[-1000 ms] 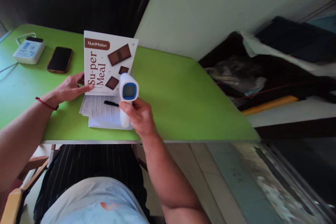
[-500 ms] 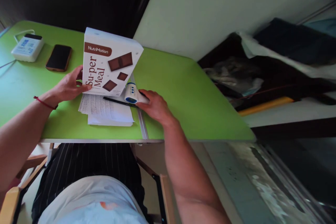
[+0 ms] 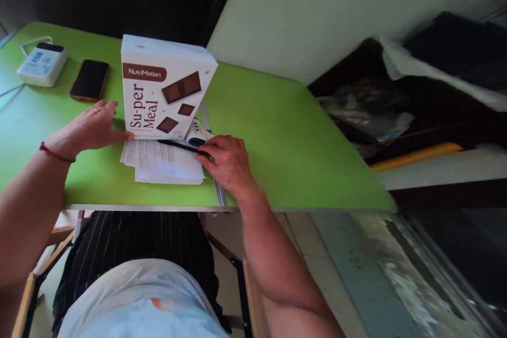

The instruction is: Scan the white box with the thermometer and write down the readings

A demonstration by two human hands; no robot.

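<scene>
A white NutriMotion Su-per Meal box [image 3: 168, 95] stands upright on the green table. My left hand [image 3: 91, 129] is at its lower left corner, fingers stretched and apart, the thumb tip at the box's bottom edge. A black pen [image 3: 180, 144] lies across printed sheets of paper [image 3: 166, 165] in front of the box. My right hand [image 3: 229, 161] has its thumb and fingers closed on the pen's right end. Just behind those fingers, a white-and-blue handheld thermometer [image 3: 195, 133] lies against the box's lower right, its handle partly hidden by my hand.
A phone [image 3: 90, 80] and a white corded device [image 3: 43, 65] lie at the table's far left. A metal seam [image 3: 219, 193] crosses the green table [image 3: 277, 137]. To the right is a dark shelf with cloth and plastic [image 3: 364, 108].
My right hand has let go of the thermometer beside the box and taken hold of the pen's end. My left hand has loosened from the box, its fingers moving left and away.
</scene>
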